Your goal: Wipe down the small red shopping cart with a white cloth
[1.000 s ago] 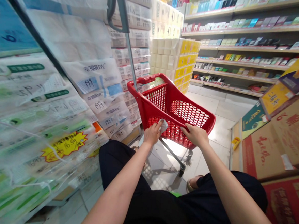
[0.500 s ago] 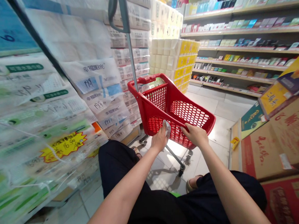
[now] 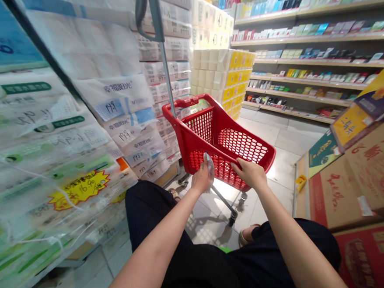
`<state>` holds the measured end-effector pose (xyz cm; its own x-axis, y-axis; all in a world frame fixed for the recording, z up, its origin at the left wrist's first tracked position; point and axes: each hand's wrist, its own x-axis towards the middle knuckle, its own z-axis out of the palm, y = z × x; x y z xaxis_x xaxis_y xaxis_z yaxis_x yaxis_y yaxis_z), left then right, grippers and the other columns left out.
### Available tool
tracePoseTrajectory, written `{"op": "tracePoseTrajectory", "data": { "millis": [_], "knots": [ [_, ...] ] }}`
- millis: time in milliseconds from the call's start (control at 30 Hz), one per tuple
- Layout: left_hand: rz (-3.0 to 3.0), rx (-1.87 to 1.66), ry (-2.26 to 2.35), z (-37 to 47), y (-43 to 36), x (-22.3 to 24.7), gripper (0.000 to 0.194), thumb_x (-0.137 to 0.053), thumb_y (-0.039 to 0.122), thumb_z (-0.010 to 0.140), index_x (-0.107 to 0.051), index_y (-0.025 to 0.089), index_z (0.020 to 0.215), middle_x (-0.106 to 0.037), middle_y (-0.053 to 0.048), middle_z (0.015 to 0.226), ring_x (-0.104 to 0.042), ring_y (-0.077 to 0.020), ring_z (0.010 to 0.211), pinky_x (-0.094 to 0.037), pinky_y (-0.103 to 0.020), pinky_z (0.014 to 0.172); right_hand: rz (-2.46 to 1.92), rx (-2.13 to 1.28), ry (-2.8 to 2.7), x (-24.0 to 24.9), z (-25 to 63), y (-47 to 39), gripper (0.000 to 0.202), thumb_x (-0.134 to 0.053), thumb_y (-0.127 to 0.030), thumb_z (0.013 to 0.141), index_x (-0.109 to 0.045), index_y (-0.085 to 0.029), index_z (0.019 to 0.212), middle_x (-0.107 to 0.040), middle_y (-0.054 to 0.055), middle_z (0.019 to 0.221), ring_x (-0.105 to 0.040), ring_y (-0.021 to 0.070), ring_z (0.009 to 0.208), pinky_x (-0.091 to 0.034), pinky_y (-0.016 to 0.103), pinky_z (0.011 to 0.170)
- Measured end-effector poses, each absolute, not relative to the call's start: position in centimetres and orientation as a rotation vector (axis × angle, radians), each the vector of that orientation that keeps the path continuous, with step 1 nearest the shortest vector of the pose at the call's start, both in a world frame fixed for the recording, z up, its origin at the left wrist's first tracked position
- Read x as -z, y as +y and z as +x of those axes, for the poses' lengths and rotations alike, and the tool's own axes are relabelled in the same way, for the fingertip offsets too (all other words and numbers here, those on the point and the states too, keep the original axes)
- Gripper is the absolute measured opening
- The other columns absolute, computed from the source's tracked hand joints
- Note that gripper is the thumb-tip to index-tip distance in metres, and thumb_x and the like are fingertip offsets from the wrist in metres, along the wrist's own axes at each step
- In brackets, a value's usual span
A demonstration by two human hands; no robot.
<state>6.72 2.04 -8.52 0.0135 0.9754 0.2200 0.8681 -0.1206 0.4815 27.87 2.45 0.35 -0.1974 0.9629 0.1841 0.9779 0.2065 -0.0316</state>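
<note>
A red shopping basket on wheels stands before my knees, its mesh side facing me. In my left hand is a whitish crumpled wipe or cloth, its fingers closed round it close to the mesh. Whether the cloth touches the plastic, I cannot tell. My right hand has its fingers and thumb closed over the near rim, towards the right end. A long grey handle rises from the basket's left end. Beneath, the metal frame and casters rest on the floor.
Stacked packs of tissue paper crowd the left side, with a yellow price sign. Cardboard boxes are piled on the right. Behind the basket are yellow-and-white paper packs and shelves of small goods. Pale floor tiles lie between.
My left hand has shifted slightly left and down with the cloth, and more of the cloth shows. My right hand stays on the rim. The view has moved a little.
</note>
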Motion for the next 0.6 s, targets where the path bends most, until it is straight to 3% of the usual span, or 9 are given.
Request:
{"op": "tracePoseTrajectory", "data": {
  "millis": [167,300,600],
  "knots": [
    [2.111,-0.659,2.021,4.8,3.0,7.4,0.058,-0.036,0.034,0.096,-0.023,0.025,0.151,-0.044,-0.013,0.145,-0.062,-0.0274,0.11,-0.051,-0.038,0.09,-1.871,0.157,-2.308,-0.4,27.7,2.4,0.048,-0.024,-0.062,0.095,-0.058,-0.028,0.097,-0.069,0.002,0.083,-0.061,0.0173,0.07,-0.021,0.026,0.053],
    [2.065,-0.624,2.052,4.7,3.7,6.7,0.063,-0.043,0.029,0.092,-0.022,0.027,0.152,-0.041,-0.012,0.148,-0.061,-0.0274,0.113,-0.05,-0.039,0.093,-1.885,0.15,-2.308,-0.5,27.6,2.3,0.049,-0.025,-0.062,0.095,-0.058,-0.028,0.099,-0.07,0.003,0.086,-0.061,0.0175,0.071,-0.022,0.026,0.054],
    [1.924,-0.86,1.922,8.5,2.1,9.1,0.064,-0.038,0.03,0.094,-0.016,0.017,0.153,-0.03,-0.014,0.155,-0.05,-0.0247,0.13,-0.045,-0.033,0.102,-1.886,0.155,-2.307,-0.6,27.7,2.2,0.048,-0.026,-0.062,0.095,-0.059,-0.027,0.101,-0.07,0.003,0.086,-0.062,0.0178,0.073,-0.023,0.026,0.054]
  ]
}}
